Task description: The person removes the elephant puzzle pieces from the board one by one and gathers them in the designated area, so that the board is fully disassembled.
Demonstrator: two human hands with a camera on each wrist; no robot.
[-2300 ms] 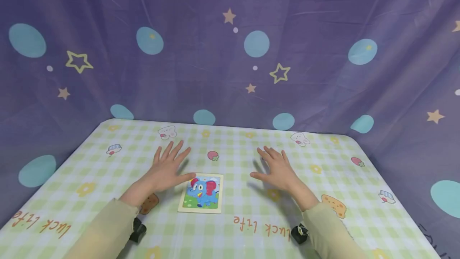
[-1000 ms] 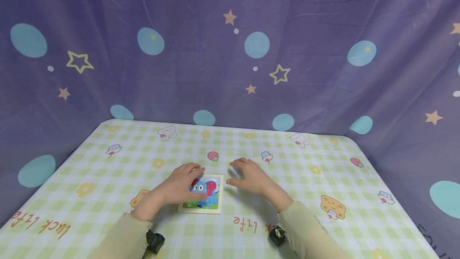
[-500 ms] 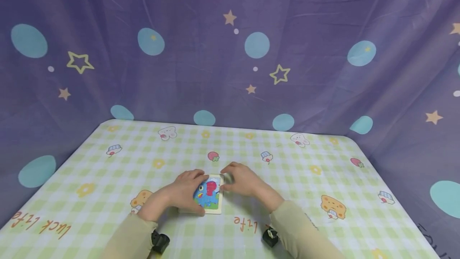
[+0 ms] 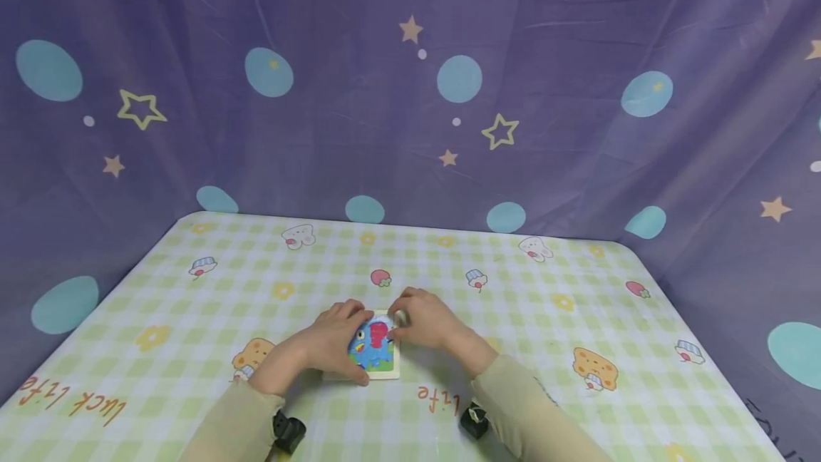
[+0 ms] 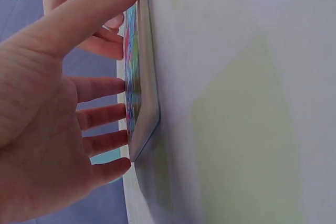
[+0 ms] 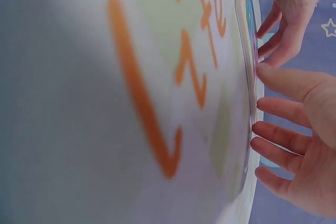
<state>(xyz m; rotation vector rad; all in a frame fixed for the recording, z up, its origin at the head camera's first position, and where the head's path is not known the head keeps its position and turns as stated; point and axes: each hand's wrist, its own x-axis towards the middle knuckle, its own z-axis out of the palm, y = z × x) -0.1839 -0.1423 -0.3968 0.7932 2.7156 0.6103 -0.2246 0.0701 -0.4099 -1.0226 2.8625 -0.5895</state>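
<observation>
A green-checked tablecloth point(image 4: 577, 319) covers the table, purple starry fabric point(image 4: 551, 113) hanging behind it. Just past the orange "luck life" lettering point(image 4: 439, 396) lies the elephant puzzle board point(image 4: 375, 353), flat on the cloth. The left hand point(image 4: 327, 348) spreads over its left half, fingertips point(image 5: 118, 128) on the picture and thumb at the near edge. The right hand point(image 4: 430, 323) curls at the far right corner, seemingly pinching there, though the view is poor. The board looks thin, stiff and light; the raised edges offer the best purchase.
</observation>
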